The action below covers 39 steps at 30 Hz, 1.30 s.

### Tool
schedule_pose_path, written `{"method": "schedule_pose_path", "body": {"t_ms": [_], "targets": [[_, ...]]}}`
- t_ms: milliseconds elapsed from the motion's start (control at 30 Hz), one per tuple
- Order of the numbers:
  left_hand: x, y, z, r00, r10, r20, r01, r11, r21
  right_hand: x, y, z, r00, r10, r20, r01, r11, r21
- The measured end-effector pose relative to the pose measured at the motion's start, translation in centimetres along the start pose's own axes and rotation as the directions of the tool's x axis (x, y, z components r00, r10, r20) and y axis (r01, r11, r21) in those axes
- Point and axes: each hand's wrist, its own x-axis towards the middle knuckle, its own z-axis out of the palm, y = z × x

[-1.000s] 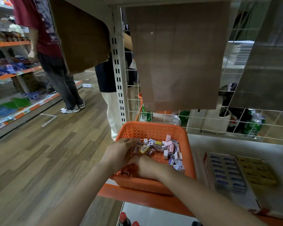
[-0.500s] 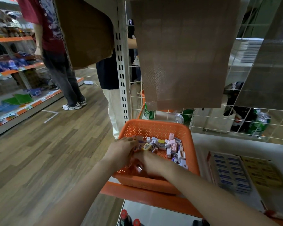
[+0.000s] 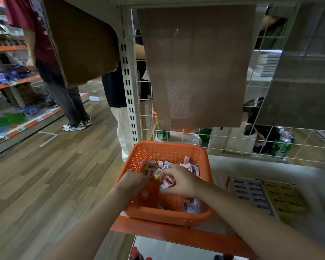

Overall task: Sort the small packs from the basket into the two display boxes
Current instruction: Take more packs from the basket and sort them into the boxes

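While both hands reach into the orange basket, the right hand pinches a pink-and-white pack between curled fingers and thumb. Just left of it, the left hand has its fingertips among the loose packs beside a yellow pack; whether it grips any I cannot tell. Both display boxes lie right of the basket.

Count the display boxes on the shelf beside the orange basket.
2. The blue display box lies just right of the orange basket; the yellow display box sits beside it, farther right. None looks hidden.
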Motion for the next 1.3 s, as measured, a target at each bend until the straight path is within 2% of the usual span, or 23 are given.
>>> {"method": "schedule_pose_path", "body": {"t_ms": [100,233,333,533,700,800,900,1033,1300], "targets": [[-0.2,0.2,0.1,0.999,-0.017,-0.045,0.009,0.986,-0.168,-0.5,-0.1,-0.5,0.999,-0.006,-0.054,0.007,1.0,0.024],[-0.6,0.9,-0.4,0.989,-0.077,-0.127,0.012,0.895,-0.445,-1.4,0.1,-0.9,0.997,0.023,-0.072,-0.02,0.999,0.04],[-1.1,1.6,-1.8,0.985,-0.06,-0.162,-0.037,0.844,-0.535,-2.4,0.2,-1.8,0.996,0.045,-0.08,-0.047,0.999,-0.014],[-1.2,4.0,-4.7,0.979,-0.017,-0.205,-0.094,0.848,-0.521,-4.6,1.2,-4.0,0.985,0.107,-0.134,-0.118,0.99,-0.074],[-1.0,6.6,-8.0,0.963,-0.021,-0.267,-0.128,0.839,-0.529,-7.3,1.9,-6.1,0.97,0.092,-0.225,-0.127,0.981,-0.146],[-0.9,8.6,-10.2,0.949,0.015,-0.316,-0.191,0.823,-0.536,-9.2,2.2,-7.6,0.955,0.096,-0.281,-0.128,0.987,-0.098],[-0.3,10.3,-11.4,0.937,0.039,-0.347,-0.212,0.853,-0.476,-11.5,2.7,-9.3,0.947,0.096,-0.307,-0.124,0.99,-0.072],[0.5,13.5,-12.9,0.897,0.097,-0.432,-0.294,0.86,-0.417,-15.2,4.7,-11.0,0.931,0.151,-0.332,-0.193,0.976,-0.098],[2.8,20.6,-14.7,0.857,0.182,-0.482,-0.395,0.833,-0.388,-22.2,9.0,-12.9,0.879,0.291,-0.377,-0.33,0.943,-0.044]]}}
